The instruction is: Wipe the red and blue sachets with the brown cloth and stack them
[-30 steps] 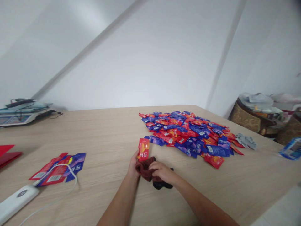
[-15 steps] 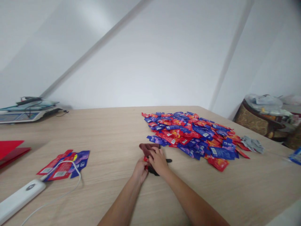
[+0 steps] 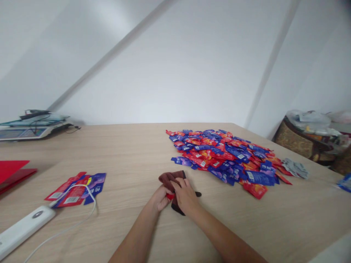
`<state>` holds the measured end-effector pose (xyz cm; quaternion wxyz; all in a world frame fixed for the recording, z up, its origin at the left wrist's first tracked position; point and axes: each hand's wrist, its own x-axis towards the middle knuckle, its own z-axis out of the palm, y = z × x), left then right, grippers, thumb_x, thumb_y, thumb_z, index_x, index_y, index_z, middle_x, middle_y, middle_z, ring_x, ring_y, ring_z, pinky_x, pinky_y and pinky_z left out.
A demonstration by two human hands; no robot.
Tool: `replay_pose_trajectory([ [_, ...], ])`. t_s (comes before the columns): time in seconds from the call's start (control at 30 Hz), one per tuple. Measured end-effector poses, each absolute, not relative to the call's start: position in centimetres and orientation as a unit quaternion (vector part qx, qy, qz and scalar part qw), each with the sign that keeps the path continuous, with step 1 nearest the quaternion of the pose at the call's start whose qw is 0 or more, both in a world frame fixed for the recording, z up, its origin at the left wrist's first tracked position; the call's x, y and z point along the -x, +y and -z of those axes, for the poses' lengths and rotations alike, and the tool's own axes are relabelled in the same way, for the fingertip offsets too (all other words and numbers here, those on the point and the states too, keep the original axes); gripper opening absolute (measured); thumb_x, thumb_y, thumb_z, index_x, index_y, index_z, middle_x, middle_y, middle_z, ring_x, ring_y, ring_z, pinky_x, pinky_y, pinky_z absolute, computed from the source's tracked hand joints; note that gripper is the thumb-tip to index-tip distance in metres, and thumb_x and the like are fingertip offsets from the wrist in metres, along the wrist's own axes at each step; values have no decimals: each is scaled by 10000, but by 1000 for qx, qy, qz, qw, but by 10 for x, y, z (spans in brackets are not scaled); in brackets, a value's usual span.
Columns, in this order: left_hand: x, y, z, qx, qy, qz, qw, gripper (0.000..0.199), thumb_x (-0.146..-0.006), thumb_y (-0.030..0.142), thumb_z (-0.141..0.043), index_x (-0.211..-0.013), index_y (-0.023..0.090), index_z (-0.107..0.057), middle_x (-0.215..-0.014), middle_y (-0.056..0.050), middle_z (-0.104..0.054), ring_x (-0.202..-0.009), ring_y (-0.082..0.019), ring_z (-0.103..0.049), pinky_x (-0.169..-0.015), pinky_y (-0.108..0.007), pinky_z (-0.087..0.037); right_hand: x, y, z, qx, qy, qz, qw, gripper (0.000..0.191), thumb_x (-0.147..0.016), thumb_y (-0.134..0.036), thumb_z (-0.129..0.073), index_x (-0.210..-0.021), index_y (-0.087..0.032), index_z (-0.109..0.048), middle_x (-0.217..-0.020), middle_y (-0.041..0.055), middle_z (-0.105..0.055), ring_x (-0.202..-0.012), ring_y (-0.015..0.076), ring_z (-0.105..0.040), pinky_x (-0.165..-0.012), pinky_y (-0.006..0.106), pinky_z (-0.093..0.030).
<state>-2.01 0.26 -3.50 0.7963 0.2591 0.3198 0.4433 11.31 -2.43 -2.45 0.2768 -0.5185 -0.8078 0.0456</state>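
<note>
Toward the near edge of the pale beige, wood-grained table (image 3: 131, 153), the cloth (image 3: 167, 179) is maroon-brown bordered in black, with bright red on the packet (image 3: 170, 196) against it. Toward the right edge, the heap (image 3: 208, 153) mixes red packets (image 3: 254, 190) patterned in orange with blue-violet packets (image 3: 259, 178) patterned in lilac, while toward the left edge the folded sheet (image 3: 12, 170) is plain red and the long device (image 3: 24, 227) white with a grey button (image 3: 37, 214)

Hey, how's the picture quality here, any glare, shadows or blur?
Head view: pale glare high on the wall, left of centre; head view: soft shadows on the table; head view: plastic bags at far right look smeared; head view: brown cloth lacks fine detail, and small print on the heaped packets is unreadable.
</note>
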Motion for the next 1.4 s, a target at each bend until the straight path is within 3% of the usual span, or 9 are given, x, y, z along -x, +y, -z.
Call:
replay_pose_trajectory([
  [0.2, 34, 6, 31, -349, 284, -369, 813, 411, -546, -60, -531, -920, 56, -653, -867, -151, -690, -802, -243, -660, -760, -343, -500, -162, 7, 36, 585, -771, -47, 248, 460, -778, -137, -527, -1226, -238, -559, -1216, 96, -525, -1104, 267, -425, -960, 402, -339],
  [0.37, 36, 12, 28, -458, 378, -452, 665, 276, -521, -40, -609, -744, 108, -678, -705, -79, -691, -639, -200, -634, -670, -304, -481, -184, 28, 47, 540, -703, -191, 421, 353, -809, -166, -446, -1105, -202, -634, -1121, 77, -612, -1059, 238, -507, -950, 393, -371],
  [0.47, 38, 18, 24, -523, 371, -510, 574, 212, -518, -15, -684, -633, 163, -672, -899, -98, -700, -947, -248, -608, -823, -297, -455, -190, 29, 50, 530, -645, -244, 493, 381, -867, -232, -354, -1159, -173, -592, -1117, 84, -630, -1029, 227, -555, -911, 393, -413],
  [0.57, 43, 25, 28, -487, 400, -588, 506, 344, -477, -33, -714, -725, 203, -679, -1070, -87, -652, -1137, -245, -505, -913, -285, -409, -188, 16, 48, 511, -635, -258, 519, 369, -863, -268, -379, -1150, -181, -593, -1124, 77, -632, -1043, 228, -556, -924, 393, -411],
  [0.67, 42, 32, 37, -404, 492, -602, 483, 403, -537, 26, -724, -893, 193, -636, -935, -69, -665, -957, -221, -599, -814, -295, -455, -172, -5, 45, 530, -689, -212, 447, 332, -839, -242, -431, -1114, -217, -616, -1132, 60, -615, -1079, 227, -524, -960, 382, -383],
  [0.77, 30, 34, 44, -341, 532, -552, 544, 271, -655, 81, -665, -910, 143, -592, -745, -68, -672, -701, -203, -645, -672, -299, -485, -149, -23, 43, 569, -723, -148, 363, 379, -852, -218, -420, -1202, -256, -563, -1156, 59, -577, -1108, 228, -487, -980, 369, -360],
  [1.0, 7, 23, 43, -293, 396, -515, 701, 116, -743, 143, -582, -830, 96, -643, -724, -88, -696, -584, -151, -634, -561, -231, -497, -119, -21, 33, 602, -738, -101, 287, 596, -831, -286, -478, -1403, -308, -310, -1255, 80, -476, -1105, 262, -465, -909, 380, -398],
  [1.23, 17, 19, 36, -230, 349, -497, 760, 189, -823, 121, -446, -899, 61, -608, -758, -103, -670, -675, -165, -649, -656, -260, -537, -119, -34, 21, 539, -801, -109, 237, 550, -728, -140, -512, -1227, -371, -528, -1283, 19, -438, -1096, 241, -433, -862, 352, -430],
  [1.4, 14, 17, 34, -276, 388, -455, 753, 134, -722, 114, -578, -837, 76, -635, -654, -92, -665, -530, -166, -612, -511, -257, -497, -139, -52, 20, 465, -830, -205, 229, 531, -674, -49, -453, -1062, -351, -654, -1176, -20, -536, -1064, 187, -489, -934, 335, -389],
])
